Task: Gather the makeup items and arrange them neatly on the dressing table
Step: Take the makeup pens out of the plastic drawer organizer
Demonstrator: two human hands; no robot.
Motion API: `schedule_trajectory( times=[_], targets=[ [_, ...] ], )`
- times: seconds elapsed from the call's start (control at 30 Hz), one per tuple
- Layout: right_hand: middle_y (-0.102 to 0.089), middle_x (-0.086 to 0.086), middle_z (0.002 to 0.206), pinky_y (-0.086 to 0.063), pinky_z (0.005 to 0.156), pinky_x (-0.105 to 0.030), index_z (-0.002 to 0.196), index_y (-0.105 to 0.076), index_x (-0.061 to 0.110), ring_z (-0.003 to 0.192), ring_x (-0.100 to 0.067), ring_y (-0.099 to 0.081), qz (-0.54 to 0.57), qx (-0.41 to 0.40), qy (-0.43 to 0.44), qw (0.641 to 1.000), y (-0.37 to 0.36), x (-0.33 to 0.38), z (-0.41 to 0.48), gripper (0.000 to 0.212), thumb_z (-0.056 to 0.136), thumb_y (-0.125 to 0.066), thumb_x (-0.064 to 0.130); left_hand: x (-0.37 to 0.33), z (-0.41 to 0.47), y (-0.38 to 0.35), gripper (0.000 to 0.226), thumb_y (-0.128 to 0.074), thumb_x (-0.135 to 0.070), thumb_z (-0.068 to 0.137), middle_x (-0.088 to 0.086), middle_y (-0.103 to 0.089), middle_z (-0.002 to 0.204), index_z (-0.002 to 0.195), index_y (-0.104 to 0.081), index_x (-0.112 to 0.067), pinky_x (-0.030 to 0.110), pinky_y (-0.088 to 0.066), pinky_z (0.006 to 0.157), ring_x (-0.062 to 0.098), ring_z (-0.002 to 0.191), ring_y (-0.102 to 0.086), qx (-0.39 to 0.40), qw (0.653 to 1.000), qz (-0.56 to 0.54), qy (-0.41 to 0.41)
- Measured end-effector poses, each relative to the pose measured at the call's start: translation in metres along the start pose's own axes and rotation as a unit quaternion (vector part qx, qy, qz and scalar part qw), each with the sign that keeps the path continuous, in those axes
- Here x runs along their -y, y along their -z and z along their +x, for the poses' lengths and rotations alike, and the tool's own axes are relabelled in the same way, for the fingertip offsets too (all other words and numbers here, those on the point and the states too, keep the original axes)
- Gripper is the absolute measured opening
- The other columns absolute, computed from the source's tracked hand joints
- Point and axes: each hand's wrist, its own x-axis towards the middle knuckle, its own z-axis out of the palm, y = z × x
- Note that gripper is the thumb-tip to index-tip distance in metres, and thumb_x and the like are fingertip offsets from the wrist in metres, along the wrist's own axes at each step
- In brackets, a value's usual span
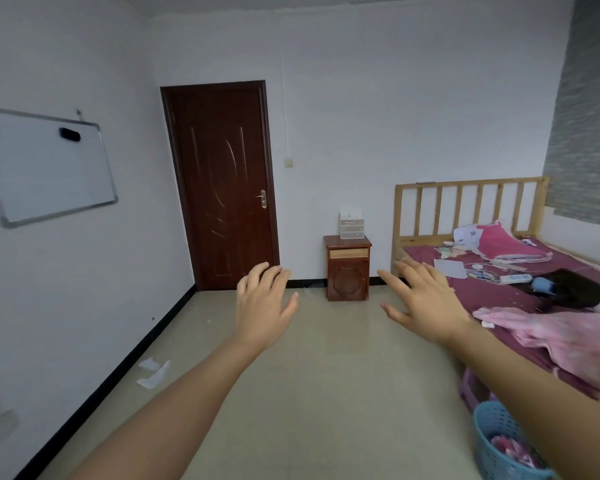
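Head view: reaching forward with left hand (262,308) and right hand (425,303), both hands spread, holding nothing. Sitting across the room: clear drawer organizer (351,225) atop wooden nightstand (347,268). Lying scattered on bed (499,292): small items, too blurry to name.

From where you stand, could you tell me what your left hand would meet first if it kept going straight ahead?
Probably nothing close: the left hand is open above bare floor. Farther along, it points roughly at the door, though depth is uncertain.
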Motion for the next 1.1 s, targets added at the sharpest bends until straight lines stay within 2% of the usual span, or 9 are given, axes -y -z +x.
schedule_trajectory(
  times=[0.1, 0.27, 0.43, 0.5, 0.6, 0.67, 0.77, 0.93, 1.1],
  targets=[
    [-0.069, -0.016, 0.104, -0.053, 0.081, -0.049, 0.111, -0.064, 0.013, 0.101, -0.035, -0.065, 0.023, -0.001, -0.004, 1.0, -0.031, -0.006, 0.028, 0.061, 0.059, -0.083, 0.038, 0.013, 0.02, -0.032, 0.045, -0.038, -0.039, 0.079, 0.002, -0.069, 0.103, 0.102, -0.066, -0.013, 0.045, -0.049, 0.084, 0.027, 0.105, -0.06, 0.003, 1.0, -0.013, 0.006],
    [-0.07, -0.016, 0.101, -0.054, 0.076, -0.047, 0.109, -0.065, 0.012, 0.096, -0.034, -0.067, 0.033, -0.006, 0.01, 0.999, -0.088, -0.01, 0.063, 0.063, 0.052, -0.086, 0.031, 0.041, 0.042, -0.089, 0.051, -0.035, -0.04, 0.082, 0.008, -0.066, 0.112, 0.11, -0.064, -0.009, 0.048, -0.043, 0.092, 0.032, 0.112, -0.057, 0.025, 0.998, -0.051, 0.033],
    [-0.069, -0.016, 0.101, -0.055, 0.075, -0.046, 0.108, -0.065, 0.011, 0.096, -0.034, -0.067, 0.038, 0.013, 0.016, 0.999, -0.15, -0.017, 0.101, 0.064, 0.051, -0.087, 0.029, 0.075, 0.078, -0.147, 0.05, -0.036, -0.04, 0.081, 0.008, -0.067, 0.11, 0.109, -0.064, -0.009, 0.048, -0.044, 0.091, 0.02, 0.114, -0.04, 0.012, 0.998, -0.044, 0.035],
    [-0.069, -0.015, 0.101, -0.054, 0.076, -0.045, 0.108, -0.066, 0.012, 0.096, -0.034, -0.067, 0.037, 0.018, 0.018, 0.999, -0.174, -0.019, 0.123, 0.062, 0.052, -0.087, 0.03, 0.089, 0.099, -0.169, 0.053, -0.033, -0.041, 0.082, 0.009, -0.065, 0.115, 0.113, -0.062, -0.009, 0.048, -0.041, 0.095, 0.022, 0.118, -0.041, 0.018, 0.997, -0.054, 0.046],
    [-0.069, -0.014, 0.102, -0.053, 0.079, -0.046, 0.107, -0.066, 0.013, 0.098, -0.033, -0.066, 0.023, 0.035, 0.028, 0.999, -0.207, -0.023, 0.16, 0.051, 0.063, -0.077, 0.035, 0.11, 0.13, -0.204, 0.059, -0.028, -0.044, 0.082, 0.01, -0.06, 0.123, 0.118, -0.059, -0.008, 0.049, -0.036, 0.098, 0.032, 0.122, -0.046, 0.036, 0.996, -0.062, 0.047],
    [-0.069, -0.012, 0.1, -0.05, 0.082, -0.051, 0.104, -0.067, 0.016, 0.099, -0.033, -0.066, 0.009, 0.052, 0.026, 0.998, -0.228, -0.028, 0.188, 0.043, 0.068, -0.063, 0.039, 0.126, 0.155, -0.231, 0.06, -0.027, -0.044, 0.082, 0.009, -0.06, 0.124, 0.117, -0.059, -0.008, 0.049, -0.036, 0.098, 0.033, 0.122, -0.047, 0.036, 0.997, -0.059, 0.033],
    [-0.071, -0.007, 0.097, -0.045, 0.087, -0.058, 0.097, -0.07, 0.019, 0.097, -0.031, -0.066, -0.01, 0.069, 0.005, 0.998, -0.259, -0.038, 0.237, 0.037, 0.07, -0.058, 0.042, 0.147, 0.199, -0.269, 0.057, -0.029, -0.043, 0.083, 0.009, -0.061, 0.122, 0.114, -0.061, -0.007, 0.05, -0.038, 0.094, 0.034, 0.12, -0.05, 0.023, 0.997, -0.066, 0.032],
    [-0.072, -0.006, 0.098, -0.045, 0.088, -0.057, 0.096, -0.07, 0.019, 0.095, -0.029, -0.066, -0.012, 0.076, -0.023, 0.997, -0.318, -0.049, 0.292, 0.044, 0.077, -0.042, 0.047, 0.164, 0.262, -0.333, 0.053, -0.033, -0.041, 0.081, 0.01, -0.065, 0.116, 0.111, -0.062, -0.007, 0.05, -0.043, 0.089, 0.035, 0.113, -0.056, 0.015, 0.997, -0.074, 0.026],
    [-0.069, -0.009, 0.106, -0.047, 0.085, -0.055, 0.105, -0.068, 0.021, 0.102, -0.03, -0.065, -0.017, 0.13, -0.049, 0.99, -0.387, -0.065, 0.313, 0.049, 0.077, -0.041, 0.05, 0.165, 0.308, -0.399, 0.049, -0.037, -0.041, 0.08, 0.009, -0.067, 0.111, 0.105, -0.065, -0.01, 0.046, -0.049, 0.082, 0.032, 0.106, -0.061, 0.038, 0.998, -0.055, -0.009]
  ],
)
